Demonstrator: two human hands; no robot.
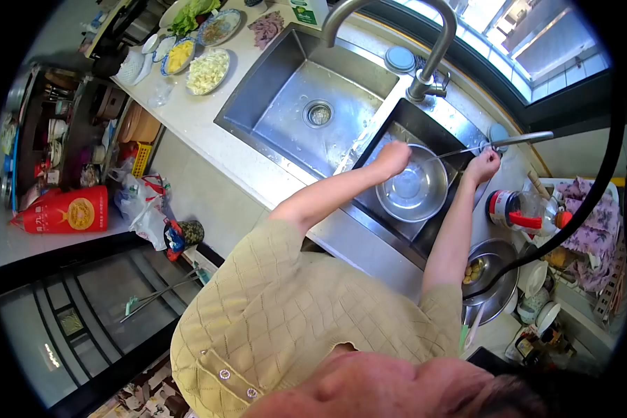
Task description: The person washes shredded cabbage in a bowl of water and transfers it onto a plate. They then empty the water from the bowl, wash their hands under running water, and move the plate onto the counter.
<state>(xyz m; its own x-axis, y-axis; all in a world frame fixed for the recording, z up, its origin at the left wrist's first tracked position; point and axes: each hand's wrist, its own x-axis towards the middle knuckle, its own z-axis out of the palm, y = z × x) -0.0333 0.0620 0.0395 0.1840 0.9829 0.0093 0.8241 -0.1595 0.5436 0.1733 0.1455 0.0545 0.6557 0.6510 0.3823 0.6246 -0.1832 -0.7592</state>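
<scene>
A shiny metal bowl (414,202) is in the smaller, right-hand sink basin (397,132). My left hand (395,158) is closed at the bowl's upper left rim. A long, thin metal utensil (456,151) reaches from the bowl's upper right rim out past the sink edge, where a flat grey bar (529,138) continues its line; I cannot make out its exact kind. My right hand (483,166) is closed on this utensil beside the right edge of the basin. The fingertips of both hands are partly hidden.
The larger basin (285,118) lies to the left under the curved faucet (439,42). Plates of chopped white food (207,72) and yellow pieces (179,56) stand on the left counter. A large jar (519,209) and another metal bowl (505,265) are at right. A black cable (592,202) hangs there.
</scene>
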